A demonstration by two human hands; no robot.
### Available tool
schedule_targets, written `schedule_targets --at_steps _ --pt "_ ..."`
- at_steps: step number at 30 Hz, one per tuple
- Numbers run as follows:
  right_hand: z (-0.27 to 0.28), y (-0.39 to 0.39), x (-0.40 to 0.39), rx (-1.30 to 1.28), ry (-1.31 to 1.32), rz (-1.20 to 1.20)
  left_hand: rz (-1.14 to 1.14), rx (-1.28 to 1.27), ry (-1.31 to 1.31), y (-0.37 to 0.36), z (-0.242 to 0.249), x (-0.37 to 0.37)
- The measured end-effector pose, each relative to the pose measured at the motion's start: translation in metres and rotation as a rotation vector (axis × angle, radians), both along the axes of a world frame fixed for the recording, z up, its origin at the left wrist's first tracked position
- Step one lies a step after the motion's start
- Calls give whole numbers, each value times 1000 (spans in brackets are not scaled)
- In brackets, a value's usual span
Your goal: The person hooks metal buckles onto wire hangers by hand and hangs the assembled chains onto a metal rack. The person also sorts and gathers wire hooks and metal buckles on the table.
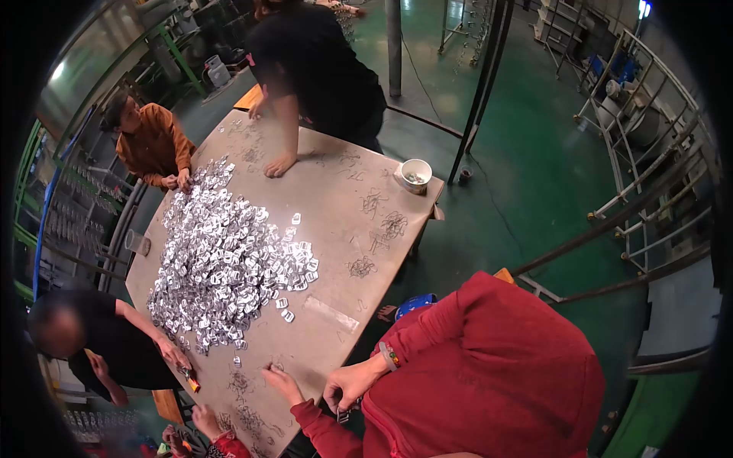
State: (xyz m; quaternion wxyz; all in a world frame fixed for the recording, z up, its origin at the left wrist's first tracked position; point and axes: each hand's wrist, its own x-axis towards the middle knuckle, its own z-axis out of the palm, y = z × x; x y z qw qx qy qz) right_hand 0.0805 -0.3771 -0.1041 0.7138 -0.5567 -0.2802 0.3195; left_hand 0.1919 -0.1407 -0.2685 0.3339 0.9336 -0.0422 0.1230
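My right hand (pixel 350 385), with a beaded bracelet at the wrist, is closed around a few small silver metal buckles (pixel 343 415) close to my red jacket. My left hand (pixel 284 383) reaches over the near edge of the table (pixel 324 347), fingers partly spread, and nothing shows in them. Thin wire hooks (pixel 240 385) lie in loose clusters by its fingertips. Beyond them spreads a large heap of silver buckles (pixel 221 267), flat pieces with slots. A few buckles lie apart from the heap.
Co-workers stand around the table: one in black (pixel 313 69), one in brown (pixel 153 145), another in dark clothes (pixel 114 343). A patterned red sleeve (pixel 229 443) shows at the bottom. A white bucket (pixel 414 175) stands at a corner; more wire hooks (pixel 393 225) lie nearby. Metal racks (pixel 649 114) stand right.
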Motion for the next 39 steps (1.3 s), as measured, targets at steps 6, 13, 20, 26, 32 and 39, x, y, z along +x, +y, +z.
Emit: schedule_targets --at_steps 6,13,20,26,32,39 --pt "-20 11 3 -43 53 -61 56 -876 238 -27 103 -52" --pt "-21 17 7 -89 176 -227 -139 -620 73 -58 188 -138" --pt "-17 14 4 -48 189 -343 -62 -240 29 -77 185 -160" --pt "-14 7 0 51 194 -418 -74 -167 -36 -87 183 -162" --pt "-20 3 -10 72 133 -428 -27 -370 20 -102 176 -165" --pt "-23 -4 -6 -1 285 -462 -13 -212 -69 -108 167 -169"
